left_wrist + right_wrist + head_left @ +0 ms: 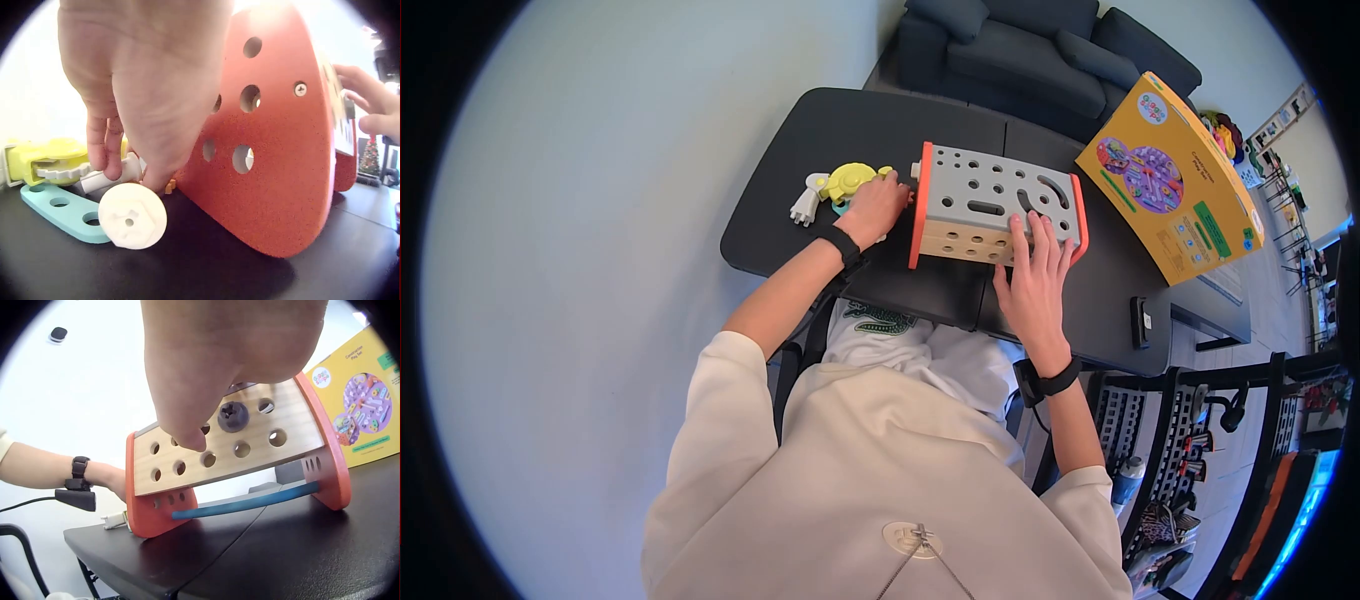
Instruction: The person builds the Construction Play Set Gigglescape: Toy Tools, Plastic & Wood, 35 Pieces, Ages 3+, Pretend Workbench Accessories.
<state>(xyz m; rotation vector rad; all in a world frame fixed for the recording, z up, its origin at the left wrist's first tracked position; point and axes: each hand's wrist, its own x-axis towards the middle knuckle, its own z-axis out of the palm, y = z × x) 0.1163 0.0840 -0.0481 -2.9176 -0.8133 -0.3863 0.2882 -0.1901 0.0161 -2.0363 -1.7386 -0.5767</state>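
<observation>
A toy workbench (970, 190) with a grey top, wooden front and red end panels stands on the black table. My left hand (875, 210) reaches down beside its left red panel (275, 156). In the left wrist view, its fingers and thumb pinch a white cylindrical piece (128, 170). A round white bolt head (132, 215) lies just below them, by a turquoise strip with holes (69, 215). My right hand (1035, 265) rests on the workbench, fingers extended over the grey top and thumb against the wooden front. A dark screw (232, 417) sits in that front.
Yellow parts (850, 180) and a white piece (808, 200) lie left of my left hand. At the right stands a tall yellow box (1170, 180). A small black object (1140, 322) lies near the table's right edge. A dark sofa (1020, 60) is behind.
</observation>
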